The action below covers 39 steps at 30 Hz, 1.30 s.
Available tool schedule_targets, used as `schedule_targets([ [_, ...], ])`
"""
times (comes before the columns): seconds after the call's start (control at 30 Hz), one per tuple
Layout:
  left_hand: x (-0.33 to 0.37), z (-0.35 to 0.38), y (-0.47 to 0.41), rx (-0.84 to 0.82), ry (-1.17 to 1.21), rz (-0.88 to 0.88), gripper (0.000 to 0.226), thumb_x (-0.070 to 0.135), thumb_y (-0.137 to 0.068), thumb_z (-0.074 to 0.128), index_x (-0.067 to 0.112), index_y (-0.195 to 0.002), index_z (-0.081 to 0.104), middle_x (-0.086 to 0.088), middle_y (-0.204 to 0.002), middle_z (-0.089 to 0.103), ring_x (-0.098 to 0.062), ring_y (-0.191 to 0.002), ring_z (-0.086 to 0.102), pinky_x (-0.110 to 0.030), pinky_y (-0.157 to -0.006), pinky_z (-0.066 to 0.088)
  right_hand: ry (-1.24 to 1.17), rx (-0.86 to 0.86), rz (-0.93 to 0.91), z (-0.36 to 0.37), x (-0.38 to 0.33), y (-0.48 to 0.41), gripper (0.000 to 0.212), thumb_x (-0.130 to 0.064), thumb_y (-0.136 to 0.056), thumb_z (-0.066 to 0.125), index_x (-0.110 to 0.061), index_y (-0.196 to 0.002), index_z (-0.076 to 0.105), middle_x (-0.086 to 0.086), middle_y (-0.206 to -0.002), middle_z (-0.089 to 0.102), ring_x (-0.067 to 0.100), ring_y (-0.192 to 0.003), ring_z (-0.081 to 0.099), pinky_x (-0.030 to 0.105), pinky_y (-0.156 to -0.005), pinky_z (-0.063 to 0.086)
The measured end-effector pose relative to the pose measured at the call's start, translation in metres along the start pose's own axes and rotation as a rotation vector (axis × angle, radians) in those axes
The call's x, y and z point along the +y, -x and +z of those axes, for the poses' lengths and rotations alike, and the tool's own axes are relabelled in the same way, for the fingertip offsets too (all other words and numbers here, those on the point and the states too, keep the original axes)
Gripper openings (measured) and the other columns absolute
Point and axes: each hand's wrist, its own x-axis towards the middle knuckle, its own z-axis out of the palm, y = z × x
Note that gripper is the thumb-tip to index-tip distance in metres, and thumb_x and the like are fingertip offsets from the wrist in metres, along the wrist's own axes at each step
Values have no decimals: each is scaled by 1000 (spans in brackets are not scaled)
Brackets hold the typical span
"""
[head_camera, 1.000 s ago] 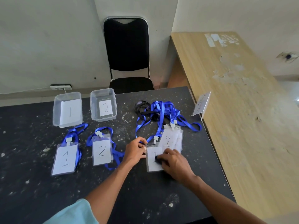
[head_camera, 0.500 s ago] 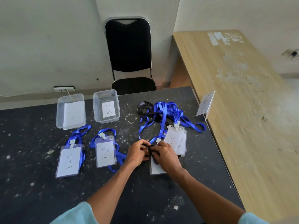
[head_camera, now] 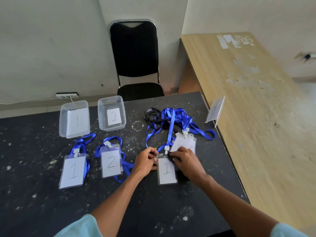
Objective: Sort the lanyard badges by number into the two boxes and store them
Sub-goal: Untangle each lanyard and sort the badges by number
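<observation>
A clear badge marked 1 (head_camera: 166, 171) lies flat on the black table (head_camera: 153, 211). My left hand (head_camera: 146, 160) pinches its top left corner, and my right hand (head_camera: 185, 161) pinches its top edge by the white clip. Behind my right hand sits a stack of further badges (head_camera: 185, 142) with tangled blue and black lanyards (head_camera: 172, 120). To the left lie a badge marked 1 (head_camera: 73, 170) and a badge marked 2 (head_camera: 111, 162), each with a blue lanyard. Two clear boxes stand at the back, box 1 (head_camera: 74, 118) and box 2 (head_camera: 112, 113).
A black chair (head_camera: 136, 57) stands behind the table. A worn wooden counter (head_camera: 256, 108) runs along the right, and a small clear sign stand (head_camera: 215, 111) sits at its edge. A wall socket (head_camera: 67, 95) is at the back left.
My right hand has slid from the badge's face up to its top edge, uncovering the number 1. My left hand stays at the top left corner.
</observation>
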Motion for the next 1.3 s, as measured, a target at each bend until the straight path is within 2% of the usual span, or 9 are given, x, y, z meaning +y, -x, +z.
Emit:
schedule_targets([
  [0.1, 1, 1, 2, 36, -36, 20, 20, -3, -93, 57, 17, -93, 63, -8, -95, 66, -19, -85, 68, -28, -64, 62, 125, -91, -89, 20, -12, 18, 28, -28, -96, 55, -36, -119, 68, -5, -113, 57, 22, -97, 52, 35, -89, 48],
  [0.3, 1, -1, 4, 17, -7, 17, 22, -5, -93, 55, 16, -92, 62, -13, -92, 64, -17, -79, 65, -31, -65, 62, 122, -273, -265, 15, -2, 57, 32, -27, -91, 53, -37, -119, 65, -9, -116, 56, 17, -103, 51, 29, -87, 47],
  [0.47, -2, -11, 7, -29, 19, -18, 21, -5, -95, 54, 15, -96, 61, -13, -92, 64, -19, -80, 65, -36, -72, 63, -208, -55, 258, 7, -2, 41, 32, -24, -92, 55, -32, -123, 59, -8, -116, 55, 13, -105, 54, 23, -87, 45],
  [0.63, 0, -13, 14, 38, -15, -20, 20, -4, -94, 55, 15, -97, 61, -12, -98, 62, -19, -86, 64, -29, -68, 62, -449, -171, 391, 15, -9, 33, 47, -14, -87, 57, -19, -134, 57, -3, -119, 61, 12, -105, 56, 19, -89, 40],
  [0.8, 7, -5, 20, 101, -39, -42, 20, -3, -92, 55, 15, -97, 63, -6, -89, 60, -15, -79, 60, -41, -72, 63, -590, -212, 401, 14, -12, 40, 42, -6, -86, 55, -20, -124, 66, -7, -105, 69, 9, -97, 63, 23, -89, 52],
  [0.9, 16, -1, 25, 97, -55, -38, 11, 25, -94, 57, 22, -99, 67, 3, -87, 66, -15, -79, 64, -45, -78, 61, -513, -113, 338, 12, -16, 43, 44, -12, -85, 56, -29, -124, 64, -7, -111, 65, 8, -101, 59, 20, -90, 47],
  [1.03, 30, -3, 28, -22, -50, -34, 35, 68, -81, 61, 36, -95, 69, 11, -94, 70, -12, -90, 66, -36, -76, 57, -426, -186, 153, 3, -32, 38, 49, -12, -84, 53, -31, -129, 61, -9, -107, 53, 9, -99, 53, 10, -82, 39],
  [1.17, 37, -12, 27, -6, -47, -18, 22, 34, -96, 53, 26, -96, 74, 8, -100, 72, -16, -96, 63, -33, -83, 50, -388, -188, 77, 3, -50, 27, 52, -14, -82, 52, -31, -130, 61, -7, -111, 55, 12, -103, 55, 24, -92, 45],
  [1.3, 29, -32, 24, 28, 58, -158, 27, 24, -96, 47, 27, -97, 74, 4, -101, 71, -20, -94, 66, -44, -82, 59, -440, -22, 288, 4, -45, 20, 36, -12, -87, 52, -24, -120, 56, -4, -113, 63, 13, -98, 58, 31, -88, 50],
])
